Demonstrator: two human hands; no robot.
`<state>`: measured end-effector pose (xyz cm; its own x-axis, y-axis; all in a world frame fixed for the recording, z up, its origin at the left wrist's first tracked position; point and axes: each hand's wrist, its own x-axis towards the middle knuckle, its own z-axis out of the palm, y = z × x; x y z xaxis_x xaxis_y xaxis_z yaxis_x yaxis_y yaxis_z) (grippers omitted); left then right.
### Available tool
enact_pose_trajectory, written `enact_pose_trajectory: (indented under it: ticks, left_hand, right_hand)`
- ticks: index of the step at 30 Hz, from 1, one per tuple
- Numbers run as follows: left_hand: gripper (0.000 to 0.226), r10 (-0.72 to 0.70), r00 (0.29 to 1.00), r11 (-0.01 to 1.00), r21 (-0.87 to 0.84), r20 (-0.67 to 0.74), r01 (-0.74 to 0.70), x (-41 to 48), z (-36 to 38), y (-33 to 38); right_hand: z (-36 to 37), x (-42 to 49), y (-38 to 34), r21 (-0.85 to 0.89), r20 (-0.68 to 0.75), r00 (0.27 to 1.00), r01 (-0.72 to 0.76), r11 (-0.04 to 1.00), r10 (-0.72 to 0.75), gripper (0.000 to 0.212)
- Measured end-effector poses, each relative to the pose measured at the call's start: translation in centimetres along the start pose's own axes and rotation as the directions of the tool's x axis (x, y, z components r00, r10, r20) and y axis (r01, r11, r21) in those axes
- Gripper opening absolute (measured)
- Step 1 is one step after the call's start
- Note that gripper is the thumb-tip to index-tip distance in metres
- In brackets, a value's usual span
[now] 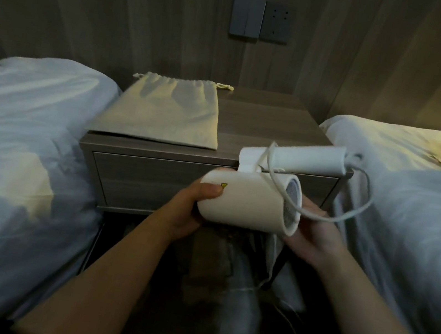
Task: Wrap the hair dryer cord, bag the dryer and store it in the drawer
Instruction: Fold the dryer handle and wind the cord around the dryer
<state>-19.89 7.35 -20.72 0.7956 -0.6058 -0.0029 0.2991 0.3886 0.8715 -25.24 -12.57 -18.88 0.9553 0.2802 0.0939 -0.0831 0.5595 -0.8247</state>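
A white hair dryer (251, 201) lies sideways in front of the nightstand, its folding handle (308, 159) pointing up and to the right. My left hand (192, 208) grips the left end of the barrel. My right hand (310, 234) sits under the barrel's right end and pinches the white cord (358, 207), which loops from the handle's tip round to my fingers and crosses the handle. A beige drawstring bag (164, 111) lies flat on the nightstand's top (268, 119). The drawer front (147, 178) below it is shut.
Two beds with white covers flank the nightstand, the left bed (20, 151) and the right bed (417, 205). A wall switch and socket (261, 19) sit above. More cord trails to the dark floor (252, 285) between my forearms.
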Motion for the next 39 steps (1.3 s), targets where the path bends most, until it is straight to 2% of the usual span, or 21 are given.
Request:
enact_pose_trajectory:
  ticks: [4, 9, 11, 14, 18, 21, 25, 30, 34, 38, 39]
  left_hand:
    - [0.067, 0.057, 0.989, 0.998, -0.011, -0.134, -0.059, 0.0, 0.6, 0.3]
    - [0.059, 0.137, 0.947, 0.99, 0.051, -0.291, -0.128, 0.2, 0.5, 0.5]
    - [0.054, 0.179, 0.926, 0.983, 0.101, -0.333, -0.154, 0.2, 0.6, 0.6]
    - [0.044, 0.233, 0.89, 0.97, 0.163, -0.391, -0.182, 0.2, 0.8, 0.7]
    - [0.054, 0.294, 0.842, 0.947, 0.257, -0.453, -0.192, 0.1, 0.8, 1.0]
    - [0.05, 0.332, 0.816, 0.93, 0.307, -0.473, -0.2, -0.1, 0.8, 1.1]
    - [0.04, 0.425, 0.777, 0.872, 0.442, -0.465, -0.212, -0.2, 1.0, 1.5]
    - [0.051, 0.491, 0.765, 0.793, 0.577, -0.417, -0.195, -0.6, 1.2, 1.9]
    - [0.053, 0.514, 0.801, 0.657, 0.741, -0.306, -0.139, -0.8, 1.4, 1.9]
    - [0.057, 0.531, 0.833, 0.486, 0.861, -0.155, -0.15, -1.2, 1.3, 2.2]
    - [0.057, 0.525, 0.843, 0.444, 0.882, -0.114, -0.157, -1.3, 1.3, 2.3]
  right_hand:
    - [-1.6, 0.9, 1.6, -0.245, -0.241, 0.969, -0.115, 0.963, 0.054, 0.027]
    - [-1.4, 1.0, 2.1, -0.484, -0.266, 0.964, -0.153, 0.862, 0.022, 0.018]
    - [-0.6, 1.0, 1.8, -0.602, -0.316, 0.948, -0.236, 0.763, 0.044, 0.023]
    - [0.6, 0.9, 1.4, -0.763, -0.36, 0.931, -0.329, 0.556, 0.057, 0.035]
    - [1.9, 0.5, 0.3, -0.86, -0.363, 0.931, -0.348, 0.373, 0.032, 0.037]
    - [2.7, 0.2, -0.4, -0.908, -0.343, 0.939, -0.336, 0.25, 0.017, 0.037]
    - [4.0, -0.2, -0.9, -0.928, -0.318, 0.939, -0.336, 0.163, 0.13, 0.036]
    - [4.9, -0.8, -2.1, -0.952, -0.255, 0.96, -0.27, 0.145, 0.114, 0.034]
    - [4.7, -1.2, -2.8, -0.965, -0.207, 0.971, -0.223, 0.139, 0.123, 0.031]
    - [4.3, -1.6, -3.6, -0.988, -0.151, 0.967, -0.156, 0.007, 0.205, 0.009]
    - [4.1, -1.7, -3.9, -0.991, -0.137, 0.969, -0.134, -0.03, 0.203, 0.009]
